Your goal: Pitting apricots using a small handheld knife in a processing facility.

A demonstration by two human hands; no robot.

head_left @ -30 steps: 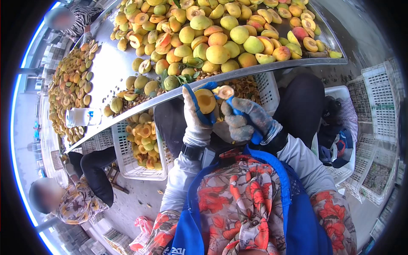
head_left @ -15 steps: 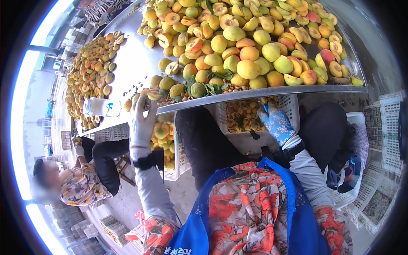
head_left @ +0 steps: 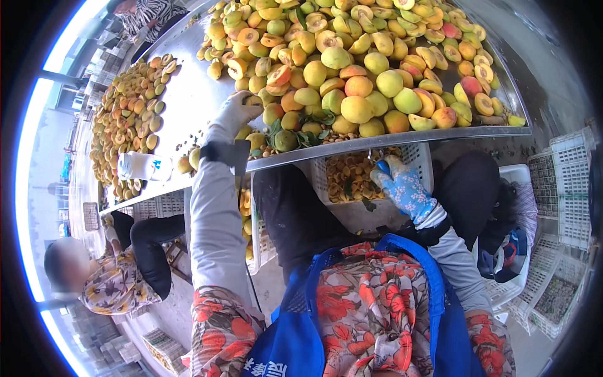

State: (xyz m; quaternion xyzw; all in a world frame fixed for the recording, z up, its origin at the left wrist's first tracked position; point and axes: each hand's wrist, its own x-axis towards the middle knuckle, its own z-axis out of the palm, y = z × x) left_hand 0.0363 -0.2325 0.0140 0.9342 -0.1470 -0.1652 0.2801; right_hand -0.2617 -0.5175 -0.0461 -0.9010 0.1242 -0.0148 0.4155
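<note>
1. The person's left hand, in a white glove, reaches over the table edge, its fingers bent against a small fruit at the near side of the heap; whether they grip it cannot be told.
2. The right hand, in a blue flowered glove, is closed around the blue handle of a small tool, whose metal end points toward the table.
3. Just beyond the right hand, below the table edge, a white crate holds cut fruit pieces.
4. The big heap of fruit, whole and halved, lies on the metal table, with leaves and pits along its near edge.
5. Left of the left hand stand a white jar and, beyond it, a second fruit heap.
6. Farther out, a co-worker sits at the left; white crates stand at the right.
</note>
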